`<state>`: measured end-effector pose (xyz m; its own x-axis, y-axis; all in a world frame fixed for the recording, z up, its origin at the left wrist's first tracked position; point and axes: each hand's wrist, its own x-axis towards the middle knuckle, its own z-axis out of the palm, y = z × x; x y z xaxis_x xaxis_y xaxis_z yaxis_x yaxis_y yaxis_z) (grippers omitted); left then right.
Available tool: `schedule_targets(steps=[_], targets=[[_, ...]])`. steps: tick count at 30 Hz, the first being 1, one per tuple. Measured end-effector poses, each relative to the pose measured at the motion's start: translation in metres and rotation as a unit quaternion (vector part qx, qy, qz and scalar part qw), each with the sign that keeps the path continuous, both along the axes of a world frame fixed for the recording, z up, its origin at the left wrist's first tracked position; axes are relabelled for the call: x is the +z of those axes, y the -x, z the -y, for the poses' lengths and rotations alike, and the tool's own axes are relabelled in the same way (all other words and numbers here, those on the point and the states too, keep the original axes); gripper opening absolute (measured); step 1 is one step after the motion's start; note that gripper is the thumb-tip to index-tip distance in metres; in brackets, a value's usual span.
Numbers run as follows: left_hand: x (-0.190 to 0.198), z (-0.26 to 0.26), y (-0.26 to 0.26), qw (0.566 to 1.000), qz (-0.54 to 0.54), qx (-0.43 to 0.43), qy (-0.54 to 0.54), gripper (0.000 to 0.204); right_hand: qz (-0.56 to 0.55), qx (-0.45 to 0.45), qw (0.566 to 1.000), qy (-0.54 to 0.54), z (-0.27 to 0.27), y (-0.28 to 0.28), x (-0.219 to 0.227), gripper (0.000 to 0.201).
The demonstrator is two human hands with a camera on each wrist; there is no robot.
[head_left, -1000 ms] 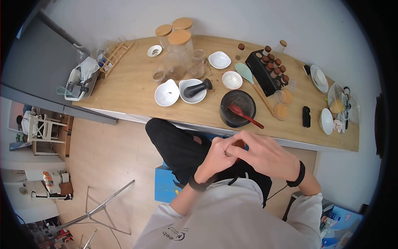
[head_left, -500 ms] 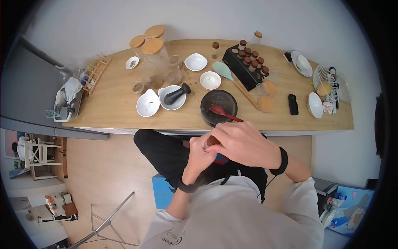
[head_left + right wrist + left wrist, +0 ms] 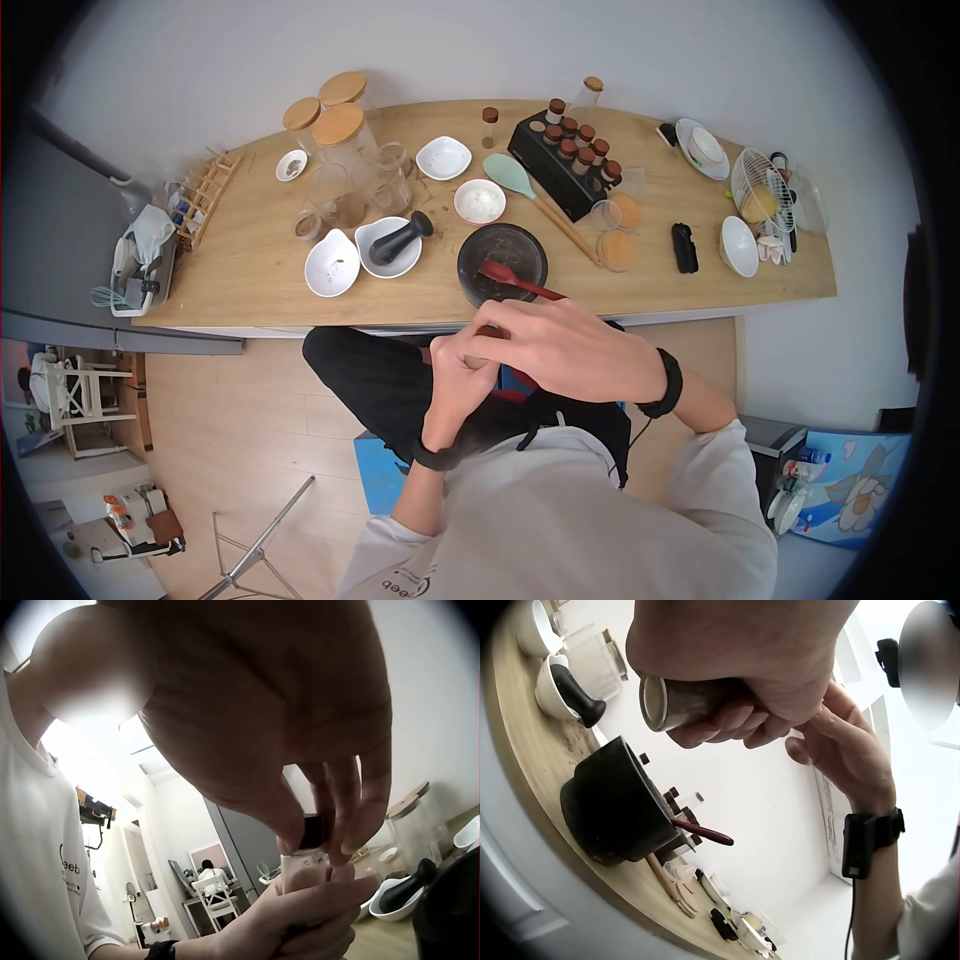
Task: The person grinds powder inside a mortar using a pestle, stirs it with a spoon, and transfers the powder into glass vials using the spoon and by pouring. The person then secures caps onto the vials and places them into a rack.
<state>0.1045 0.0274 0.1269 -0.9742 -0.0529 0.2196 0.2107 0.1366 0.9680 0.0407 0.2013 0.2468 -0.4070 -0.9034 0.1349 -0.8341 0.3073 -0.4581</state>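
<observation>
My left hand (image 3: 458, 380) grips a small glass jar (image 3: 690, 701), its fingers curled round the body. Over it, my right hand (image 3: 560, 350) pinches the jar's dark cap (image 3: 313, 831) between thumb and fingers. The cap sits on the jar, which stands upright in the right wrist view with pale contents. Both hands are in front of the body, just below the black pot (image 3: 503, 250) at the counter's front edge. A red spatula (image 3: 510, 278) leans in that pot. In the head view the fingers cover most of the jar.
On the wooden counter (image 3: 250, 250) are white bowls, one holding a black pestle (image 3: 400, 240), a black rack (image 3: 565, 165) of capped jars and a green spatula (image 3: 512, 175). Lidded glass jars (image 3: 345, 130) stand at the back left, a wire basket (image 3: 765, 190) at the right.
The head view has turned, so the counter and its things appear farther left. My hands stay together round the jar; my right hand covers more of the cap than half a second ago.
</observation>
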Motion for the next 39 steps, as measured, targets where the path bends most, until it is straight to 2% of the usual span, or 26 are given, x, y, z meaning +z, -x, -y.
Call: schedule_targets(steps=[4,6,8,10,15,17,18,20,21,22,24,25,27,29,30,31,32,33,34,35,36,38,39], targets=[[0.002,0.001,-0.001,1.0,0.002,0.01,0.002,0.016,0.023,-0.02,1.0,0.007,0.01,-0.003,0.002,0.035],[0.004,0.003,0.0,1.0,-0.013,0.003,-0.003,0.014,-0.043,-0.073,0.995,0.057,0.015,-0.003,-0.002,0.038],[0.004,-0.001,0.002,0.996,-0.03,0.039,0.068,0.012,-0.07,-0.082,0.994,0.019,0.013,-0.002,-0.006,0.04],[-0.005,-0.001,0.004,0.997,-0.027,0.044,0.052,0.011,-0.081,-0.094,0.992,0.026,0.013,-0.002,-0.013,0.038],[-0.015,0.004,0.0,0.998,0.012,0.007,0.057,0.013,-0.036,-0.044,0.998,0.023,0.007,0.0,-0.01,0.023],[-0.014,0.001,0.003,1.0,-0.021,0.008,-0.014,0.011,-0.029,-0.027,0.999,0.025,0.005,0.004,0.002,0.018],[-0.013,0.001,0.004,1.0,-0.02,0.01,-0.013,0.011,-0.028,-0.026,0.999,0.04,0.003,0.007,0.009,0.017],[-0.01,0.001,0.006,0.997,0.033,0.058,-0.035,0.018,-0.025,-0.024,0.998,0.057,0.0,0.015,0.012,0.018],[-0.014,0.006,0.003,0.995,0.061,0.076,-0.024,0.028,-0.038,-0.053,0.994,0.092,0.0,0.022,0.011,0.02],[-0.016,0.007,0.005,0.995,0.063,0.078,-0.02,0.028,-0.051,-0.08,0.987,0.128,-0.001,0.03,0.008,0.022],[-0.021,0.012,0.006,0.989,0.067,0.112,-0.071,0.03,-0.048,-0.149,0.97,0.188,-0.01,0.051,-0.007,0.025],[-0.033,0.019,0.005,0.989,0.073,0.098,-0.082,0.023,-0.015,-0.217,0.957,0.193,-0.017,0.06,-0.013,0.024],[-0.022,0.025,0.008,0.99,0.069,0.096,-0.083,0.018,0.085,-0.31,0.896,0.305,-0.033,0.087,-0.064,0.021],[-0.012,0.032,0.014,0.99,0.063,0.093,-0.086,0.013,0.129,-0.421,0.823,0.358,-0.057,0.102,-0.12,0.022],[-0.009,0.037,0.017,0.988,0.082,0.052,-0.123,0.012,0.132,-0.417,0.823,0.362,-0.065,0.102,-0.141,0.022],[-0.006,0.041,0.019,0.982,0.102,0.011,-0.16,0.015,0.14,-0.45,0.837,0.28,-0.072,0.096,-0.159,0.024],[-0.004,0.042,0.024,0.982,0.102,0.016,-0.155,0.015,0.148,-0.478,0.844,0.195,-0.076,0.091,-0.175,0.026],[-0.002,0.042,0.032,0.985,0.101,0.015,-0.141,0.018,0.153,-0.473,0.844,0.199,-0.076,0.089,-0.191,0.026],[0.001,0.042,0.04,0.987,0.101,0.014,-0.125,0.023,0.11,-0.444,0.865,0.207,-0.074,0.087,-0.207,0.024],[0.007,0.045,0.051,0.99,0.113,0.015,-0.083,0.03,0.067,-0.414,0.882,0.216,-0.072,0.085,-0.217,0.023],[0.009,0.048,0.064,0.99,0.117,0.022,-0.075,0.03,0.076,-0.409,0.882,0.221,-0.071,0.085,-0.221,0.023],[0.012,0.058,0.093,0.997,0.045,0.005,0.055,0.034,-0.007,-0.382,0.903,0.194,-0.071,0.086,-0.228,0.026],[0.022,0.063,0.108,0.995,0.03,-0.011,0.094,0.033,-0.028,-0.359,0.917,0.171,-0.075,0.086,-0.229,0.036]])
